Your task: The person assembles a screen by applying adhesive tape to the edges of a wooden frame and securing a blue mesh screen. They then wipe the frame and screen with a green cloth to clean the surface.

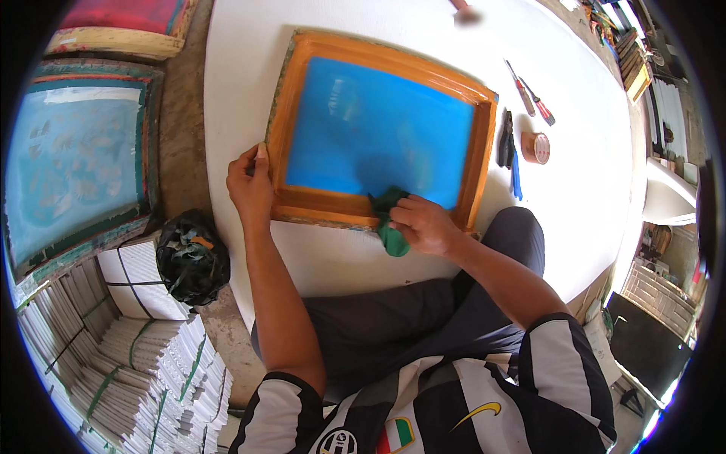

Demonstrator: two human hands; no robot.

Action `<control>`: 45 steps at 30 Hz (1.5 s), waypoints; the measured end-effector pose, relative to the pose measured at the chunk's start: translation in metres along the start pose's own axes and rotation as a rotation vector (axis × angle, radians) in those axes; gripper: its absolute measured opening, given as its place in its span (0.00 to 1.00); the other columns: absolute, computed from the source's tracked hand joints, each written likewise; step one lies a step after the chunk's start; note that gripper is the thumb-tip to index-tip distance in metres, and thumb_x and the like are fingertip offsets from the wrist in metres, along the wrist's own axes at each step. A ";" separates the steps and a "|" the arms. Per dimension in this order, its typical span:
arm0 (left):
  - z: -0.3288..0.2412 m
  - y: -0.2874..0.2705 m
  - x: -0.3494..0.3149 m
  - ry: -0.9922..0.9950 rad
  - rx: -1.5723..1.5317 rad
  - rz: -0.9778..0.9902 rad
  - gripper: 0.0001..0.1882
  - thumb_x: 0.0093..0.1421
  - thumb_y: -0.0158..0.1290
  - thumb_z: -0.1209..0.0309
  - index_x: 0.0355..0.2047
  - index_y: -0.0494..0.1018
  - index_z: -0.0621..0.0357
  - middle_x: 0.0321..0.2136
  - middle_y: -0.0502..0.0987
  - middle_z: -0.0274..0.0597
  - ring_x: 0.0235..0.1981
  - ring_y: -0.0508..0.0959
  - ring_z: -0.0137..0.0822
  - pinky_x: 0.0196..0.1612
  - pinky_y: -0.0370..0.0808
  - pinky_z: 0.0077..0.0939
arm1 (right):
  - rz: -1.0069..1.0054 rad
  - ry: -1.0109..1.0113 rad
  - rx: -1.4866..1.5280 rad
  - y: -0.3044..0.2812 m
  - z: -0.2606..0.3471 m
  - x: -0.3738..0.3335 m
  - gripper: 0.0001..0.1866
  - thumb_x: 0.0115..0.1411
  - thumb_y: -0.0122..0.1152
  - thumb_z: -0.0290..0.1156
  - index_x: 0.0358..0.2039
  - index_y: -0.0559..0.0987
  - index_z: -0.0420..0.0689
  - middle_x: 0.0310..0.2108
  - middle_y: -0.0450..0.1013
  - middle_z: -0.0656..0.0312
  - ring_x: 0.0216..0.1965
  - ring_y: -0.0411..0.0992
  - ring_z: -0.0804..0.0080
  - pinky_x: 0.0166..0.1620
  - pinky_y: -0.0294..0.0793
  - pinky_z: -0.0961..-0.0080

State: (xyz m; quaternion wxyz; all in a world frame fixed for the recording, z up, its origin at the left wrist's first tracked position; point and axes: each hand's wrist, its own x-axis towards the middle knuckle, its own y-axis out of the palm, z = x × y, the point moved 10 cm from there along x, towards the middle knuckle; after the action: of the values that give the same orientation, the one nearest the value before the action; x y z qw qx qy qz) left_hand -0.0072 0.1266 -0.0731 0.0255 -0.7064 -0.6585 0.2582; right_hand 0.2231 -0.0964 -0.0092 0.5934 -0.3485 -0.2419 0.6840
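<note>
A screen printing frame (484,151) with blue mesh and brown-taped inner edges lies on the white table in front of me. My left hand (251,180) grips its left side, thumb on top of the rim and fingers curled at the outer edge. In my right hand (423,225) a dark green cloth (392,221) is pinched; it hangs over the frame's near edge, close to the right corner. Part of the cloth is hidden under my fingers. A faint shadow falls on the mesh just beyond it.
Right of the frame lie pliers (516,159), a tape roll (535,147) and two slim red-handled tools (529,94) on the white table (582,189). Another blue-mesh screen (83,151) stands at left, above tied paper stacks (144,363) and a black plastic bag (192,257).
</note>
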 end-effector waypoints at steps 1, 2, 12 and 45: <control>0.001 0.000 0.000 -0.015 -0.006 0.008 0.19 0.68 0.60 0.60 0.49 0.83 0.62 0.42 0.77 0.44 0.41 0.79 0.36 0.47 0.75 0.31 | 0.018 -0.001 -0.015 -0.005 -0.010 -0.013 0.09 0.57 0.68 0.25 0.30 0.74 0.45 0.29 0.69 0.59 0.34 0.71 0.52 0.38 0.72 0.57; -0.001 -0.002 0.000 0.006 0.002 -0.005 0.19 0.68 0.59 0.59 0.49 0.83 0.62 0.42 0.77 0.44 0.41 0.78 0.35 0.47 0.75 0.31 | 0.037 -0.008 -0.034 -0.012 -0.017 -0.024 0.09 0.57 0.68 0.25 0.29 0.73 0.45 0.29 0.69 0.59 0.34 0.71 0.52 0.38 0.72 0.57; 0.000 0.001 0.002 0.046 0.067 -0.012 0.19 0.69 0.59 0.58 0.50 0.83 0.60 0.41 0.77 0.43 0.41 0.78 0.35 0.46 0.75 0.31 | 0.074 -0.028 -0.054 -0.010 -0.028 -0.032 0.08 0.56 0.68 0.25 0.29 0.74 0.47 0.28 0.69 0.62 0.36 0.71 0.56 0.38 0.72 0.59; -0.003 -0.010 -0.005 -0.106 -0.234 0.059 0.31 0.78 0.35 0.51 0.49 0.83 0.60 0.37 0.78 0.38 0.42 0.71 0.33 0.52 0.64 0.30 | -0.128 0.095 0.079 0.076 0.103 0.148 0.06 0.60 0.58 0.31 0.36 0.80 0.47 0.34 0.78 0.57 0.41 0.73 0.51 0.45 0.71 0.53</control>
State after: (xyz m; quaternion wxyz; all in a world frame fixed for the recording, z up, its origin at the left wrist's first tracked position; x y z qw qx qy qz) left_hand -0.0148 0.1239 -0.0648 -0.0997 -0.7090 -0.6635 0.2171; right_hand 0.0883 0.0435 -0.0278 0.6602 -0.3407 -0.2082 0.6362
